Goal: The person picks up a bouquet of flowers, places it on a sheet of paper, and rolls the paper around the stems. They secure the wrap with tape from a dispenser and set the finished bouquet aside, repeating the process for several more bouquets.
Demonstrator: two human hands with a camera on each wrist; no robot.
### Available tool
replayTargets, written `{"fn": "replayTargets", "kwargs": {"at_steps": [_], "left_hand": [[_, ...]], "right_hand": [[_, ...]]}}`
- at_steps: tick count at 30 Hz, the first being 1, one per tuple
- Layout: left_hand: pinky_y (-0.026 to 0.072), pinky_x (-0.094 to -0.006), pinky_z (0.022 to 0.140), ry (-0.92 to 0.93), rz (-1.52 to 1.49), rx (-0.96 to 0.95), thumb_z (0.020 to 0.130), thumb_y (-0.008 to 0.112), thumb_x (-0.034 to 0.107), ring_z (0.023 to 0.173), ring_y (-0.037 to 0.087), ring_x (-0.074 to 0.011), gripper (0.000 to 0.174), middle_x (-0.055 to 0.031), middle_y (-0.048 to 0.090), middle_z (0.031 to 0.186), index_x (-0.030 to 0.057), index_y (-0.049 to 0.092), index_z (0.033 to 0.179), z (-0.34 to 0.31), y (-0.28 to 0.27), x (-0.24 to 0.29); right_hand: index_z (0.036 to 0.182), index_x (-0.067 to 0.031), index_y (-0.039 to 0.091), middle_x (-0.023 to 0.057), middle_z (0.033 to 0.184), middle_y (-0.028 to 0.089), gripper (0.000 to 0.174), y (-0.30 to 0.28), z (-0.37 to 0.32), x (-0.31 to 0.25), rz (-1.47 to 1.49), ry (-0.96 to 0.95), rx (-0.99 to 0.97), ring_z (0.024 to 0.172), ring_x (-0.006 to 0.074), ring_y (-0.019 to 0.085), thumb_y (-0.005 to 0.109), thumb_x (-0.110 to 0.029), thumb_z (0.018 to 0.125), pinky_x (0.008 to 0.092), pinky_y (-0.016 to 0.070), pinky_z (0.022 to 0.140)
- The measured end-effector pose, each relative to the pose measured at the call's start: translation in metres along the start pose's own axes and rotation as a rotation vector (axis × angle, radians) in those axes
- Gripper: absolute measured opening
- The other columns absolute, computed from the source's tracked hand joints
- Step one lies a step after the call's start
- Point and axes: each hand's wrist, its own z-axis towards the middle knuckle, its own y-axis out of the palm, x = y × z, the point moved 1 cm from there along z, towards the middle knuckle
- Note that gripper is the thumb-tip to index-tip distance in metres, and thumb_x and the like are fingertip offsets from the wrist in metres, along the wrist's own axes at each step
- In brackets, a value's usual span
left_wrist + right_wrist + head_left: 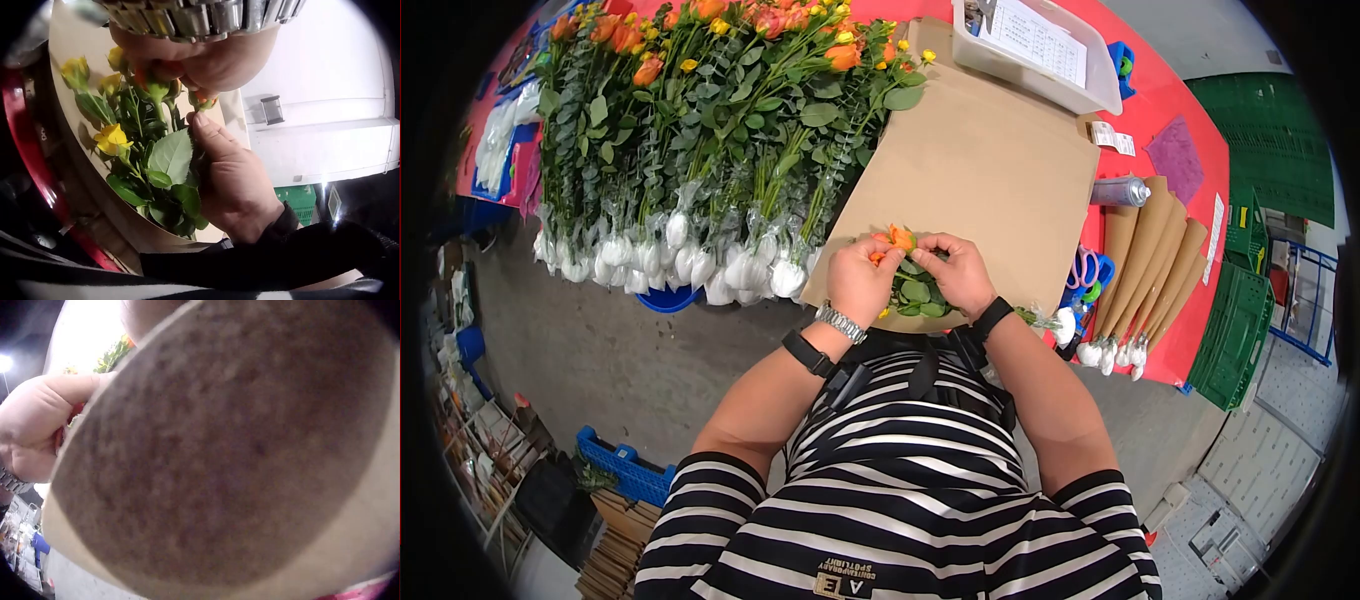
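Observation:
In the head view, the left hand [862, 280] pinches an orange rose [900, 238] near the front edge of the brown paper [990, 150]. From the other side the right hand [960, 275] has its thumb and forefinger at the same bloom. Green leaves [916, 292] hang between the hands. The left wrist view has yellow blooms [114, 139] beside the stems, and the right hand's [234, 181] fingertips on an orange bud [203, 101]. A large blurred brown shape fills most of the right wrist view, with the left hand [36, 419] at its edge.
Many rose and eucalyptus bunches [700, 130] with white-wrapped ends lie at the left. To the right are paper cones [1145, 260], a spray can [1120, 191] and pink-handled scissors [1084, 268]. A white bin [1040, 75] holding a printed sheet stands at the back.

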Motion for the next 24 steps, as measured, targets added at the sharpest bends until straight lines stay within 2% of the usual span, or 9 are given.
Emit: {"fn": "replayTargets", "kwargs": {"at_steps": [2,3,5,14,24], "left_hand": [[0.0548,-0.0376,0.063,-0.166,0.101,-0.109,0.084,0.079,0.020,0.070,0.071,-0.0298,0.019,-0.0165,0.073,0.079,0.0015,0.074,0.084,-0.002,-0.004,0.006],[0.0548,-0.0376,0.063,-0.167,0.101,-0.109,0.084,0.079,0.020,0.070,0.071,-0.0298,0.019,-0.0165,0.073,0.079,0.0015,0.074,0.084,-0.003,-0.003,0.005],[0.0508,-0.0314,0.057,0.050,0.171,-0.060,0.087,0.077,0.014,0.059,0.065,-0.0175,0.017,-0.0125,0.070,0.070,-0.0026,0.072,0.086,-0.005,-0.002,0.003],[0.0500,-0.0289,0.059,0.059,0.044,-0.051,0.088,0.075,0.007,0.061,0.062,-0.0141,0.012,-0.0102,0.070,0.073,-0.0034,0.070,0.087,-0.006,-0.007,-0.004],[0.0490,-0.0280,0.058,0.049,0.051,-0.069,0.089,0.074,0.007,0.062,0.060,-0.0117,0.011,-0.0097,0.069,0.074,-0.0033,0.070,0.087,-0.008,-0.009,-0.006]], "right_hand": [[0.103,0.0015,0.071,0.0005,0.090,0.070,0.014,0.000,0.001,0.001,0.005,0.010,0.002,0.083,0.0084,0.059,0.072,-0.009,0.093,0.0262,0.0505,0.078],[0.103,0.0015,0.071,0.0005,0.090,0.070,0.014,0.000,0.001,0.001,0.006,0.011,0.002,0.083,0.0084,0.059,0.072,-0.009,0.093,0.0262,0.0505,0.078],[0.103,0.0017,0.071,0.0005,0.090,0.070,0.015,-0.001,0.002,0.003,0.010,0.021,-0.013,0.083,0.0083,0.060,0.072,-0.010,0.094,0.0261,0.0505,0.078],[0.106,0.0029,0.071,0.0014,0.093,0.071,0.017,0.000,-0.001,-0.001,0.048,0.044,-0.053,0.086,0.0083,0.061,0.069,-0.011,0.097,0.0264,0.0513,0.080],[0.105,0.0033,0.071,0.0013,0.092,0.071,0.019,0.000,0.000,0.001,0.020,0.048,-0.060,0.084,0.0080,0.060,0.069,-0.014,0.098,0.0262,0.0511,0.078]]}}
